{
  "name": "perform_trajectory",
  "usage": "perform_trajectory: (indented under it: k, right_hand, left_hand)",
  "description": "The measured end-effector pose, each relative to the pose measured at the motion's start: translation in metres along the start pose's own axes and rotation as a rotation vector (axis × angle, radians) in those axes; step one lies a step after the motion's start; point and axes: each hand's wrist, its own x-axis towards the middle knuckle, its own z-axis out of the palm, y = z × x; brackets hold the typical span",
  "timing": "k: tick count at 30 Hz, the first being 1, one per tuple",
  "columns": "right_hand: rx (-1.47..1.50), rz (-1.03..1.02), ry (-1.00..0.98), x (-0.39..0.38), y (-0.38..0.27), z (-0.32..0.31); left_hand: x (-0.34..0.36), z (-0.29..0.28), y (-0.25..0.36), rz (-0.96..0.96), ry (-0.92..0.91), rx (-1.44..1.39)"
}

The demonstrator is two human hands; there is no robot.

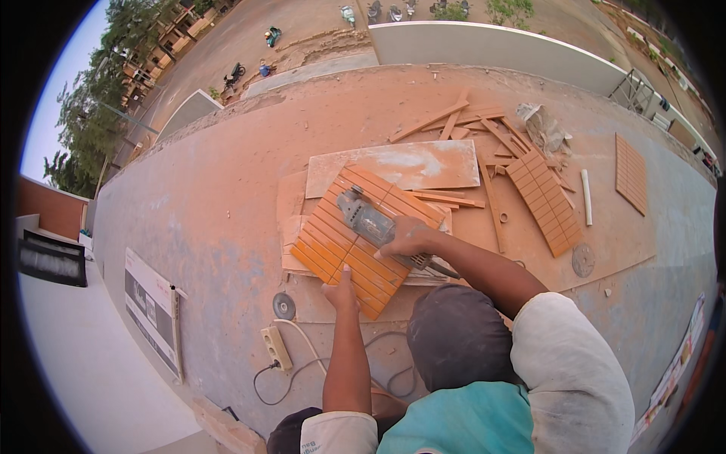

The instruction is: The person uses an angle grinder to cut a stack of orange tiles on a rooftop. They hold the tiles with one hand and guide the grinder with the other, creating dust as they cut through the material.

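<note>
My right hand is wrapped around the body of a grey, dusty angle grinder. The grinder's head lies over the upper left part of an orange grooved tile; whether its disc touches the surface I cannot tell. With the thumb on top, my left hand grips the tile's near edge; its other fingers are partly hidden. The tile sits at a slant over pale, dusty boards. Below my right forearm shows my dark-clad knee.
Cut orange strips and another grooved tile lie at the right, near a white tube and a round disc. A second disc, a power strip and loose cords lie at the near left. A low wall stands far off.
</note>
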Motion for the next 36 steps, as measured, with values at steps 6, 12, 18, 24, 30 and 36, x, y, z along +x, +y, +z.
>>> perform_trajectory:
  k: [6, 12, 18, 24, 30, 36]
  right_hand:
    - [-0.010, 0.009, 0.015, -0.003, 0.002, 0.002]
    - [0.003, 0.016, -0.010, -0.009, 0.007, 0.001]
    - [0.016, 0.055, -0.070, -0.015, 0.007, -0.004]
    - [0.016, 0.040, -0.051, -0.018, 0.009, -0.001]
    - [0.021, 0.035, -0.043, -0.021, 0.013, -0.002]
    - [0.022, 0.043, -0.055, -0.028, 0.008, -0.005]
  left_hand:
    - [0.001, 0.000, 0.000, -0.005, -0.001, 0.024]
    - [-0.002, 0.002, 0.002, -0.004, 0.008, 0.025]
    - [-0.003, 0.002, 0.003, -0.015, -0.007, 0.001]
    - [0.007, -0.004, -0.007, 0.005, -0.018, 0.002]
    - [0.004, 0.000, -0.005, -0.005, -0.023, -0.003]
    - [0.007, -0.003, -0.008, 0.010, -0.026, -0.004]
